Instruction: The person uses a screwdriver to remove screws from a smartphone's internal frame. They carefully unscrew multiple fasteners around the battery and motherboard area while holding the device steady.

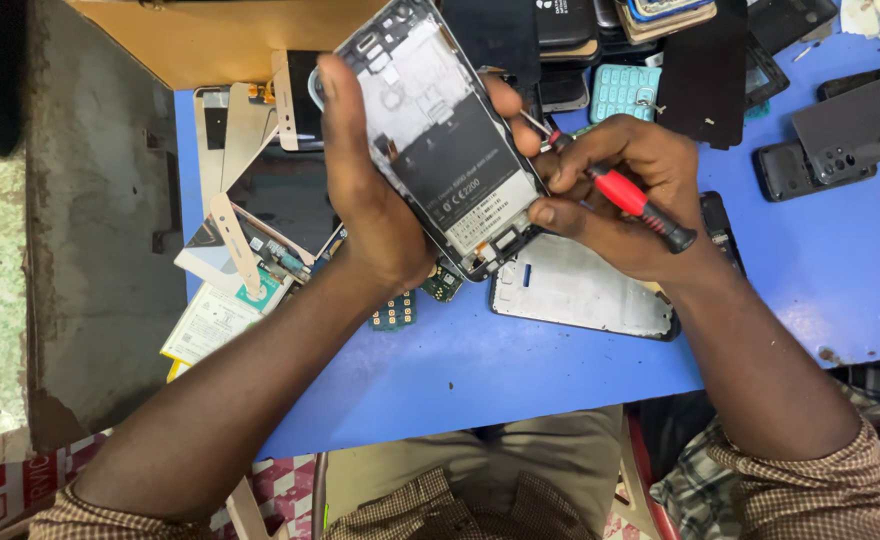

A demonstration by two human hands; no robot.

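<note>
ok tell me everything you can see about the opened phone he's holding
The opened phone has its back cover off, showing a dark battery with a white label, pale metal shielding and a silvery frame. It is tilted above the blue table. The left hand grips its left edge; the right hand touches its right edge, holding a red-handled screwdriver.

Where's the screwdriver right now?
Head view, right of centre: the red-handled screwdriver is in the right hand, tip at the opened phone held up by the left hand.
</note>
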